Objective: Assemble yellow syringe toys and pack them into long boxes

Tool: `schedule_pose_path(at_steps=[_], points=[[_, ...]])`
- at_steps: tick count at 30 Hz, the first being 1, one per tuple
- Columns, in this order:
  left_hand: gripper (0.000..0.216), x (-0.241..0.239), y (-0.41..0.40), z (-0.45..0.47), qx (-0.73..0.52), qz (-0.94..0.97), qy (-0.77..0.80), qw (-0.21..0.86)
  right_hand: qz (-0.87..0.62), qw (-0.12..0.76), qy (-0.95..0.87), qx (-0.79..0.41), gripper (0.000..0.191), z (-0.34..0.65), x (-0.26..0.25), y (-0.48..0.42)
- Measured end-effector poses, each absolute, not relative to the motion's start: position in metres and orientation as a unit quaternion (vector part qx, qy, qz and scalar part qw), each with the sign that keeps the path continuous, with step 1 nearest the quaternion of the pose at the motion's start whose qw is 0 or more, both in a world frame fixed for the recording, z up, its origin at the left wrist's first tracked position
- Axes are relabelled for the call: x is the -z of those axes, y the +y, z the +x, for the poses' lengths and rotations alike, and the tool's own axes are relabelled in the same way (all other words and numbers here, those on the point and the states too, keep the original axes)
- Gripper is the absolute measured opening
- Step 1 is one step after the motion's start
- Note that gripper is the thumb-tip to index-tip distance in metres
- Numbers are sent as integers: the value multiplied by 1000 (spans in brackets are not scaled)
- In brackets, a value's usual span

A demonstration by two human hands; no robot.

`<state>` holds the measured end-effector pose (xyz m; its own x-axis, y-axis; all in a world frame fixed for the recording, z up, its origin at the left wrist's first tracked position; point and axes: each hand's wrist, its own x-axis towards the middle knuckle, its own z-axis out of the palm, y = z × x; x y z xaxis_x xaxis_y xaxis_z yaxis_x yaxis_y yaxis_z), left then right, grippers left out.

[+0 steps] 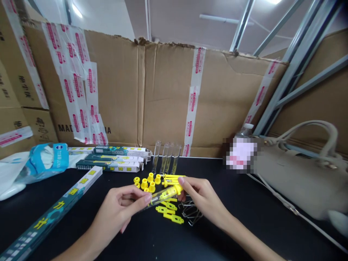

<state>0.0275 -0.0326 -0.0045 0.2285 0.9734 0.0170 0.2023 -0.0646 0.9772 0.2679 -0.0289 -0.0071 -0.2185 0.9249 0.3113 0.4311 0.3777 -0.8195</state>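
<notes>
Left hand: fingers clamped on clear plastic tube | right hand: fingers pinching yellow plastic cap | judged best: keep both in line.

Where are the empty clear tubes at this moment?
In the head view, the empty clear tubes lie at the centre, by the cardboard wall, just behind the yellow caps and right of the stacked boxes.

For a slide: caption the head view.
Left hand and right hand hold a clear tube near yellow parts on a table.
</notes>
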Motion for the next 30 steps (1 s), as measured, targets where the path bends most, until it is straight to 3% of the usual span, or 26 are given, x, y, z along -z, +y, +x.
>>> schedule_pose_path(at_steps=[4,11,23,30], points=[[39,5,-35,31,-398,602,489,489,-458,484,-638,-386,39,259,14,-28],[42,8,-32,30,-411,590,490,493,-384,554,-477,-563,41,246,12,-37],[64,21,-31,29,-347,539,442,627,-242,558,-353,-711,28,237,29,-37],[69,12,-43,29,-369,519,377,672,-287,570,-351,-685,32,245,22,-32]])
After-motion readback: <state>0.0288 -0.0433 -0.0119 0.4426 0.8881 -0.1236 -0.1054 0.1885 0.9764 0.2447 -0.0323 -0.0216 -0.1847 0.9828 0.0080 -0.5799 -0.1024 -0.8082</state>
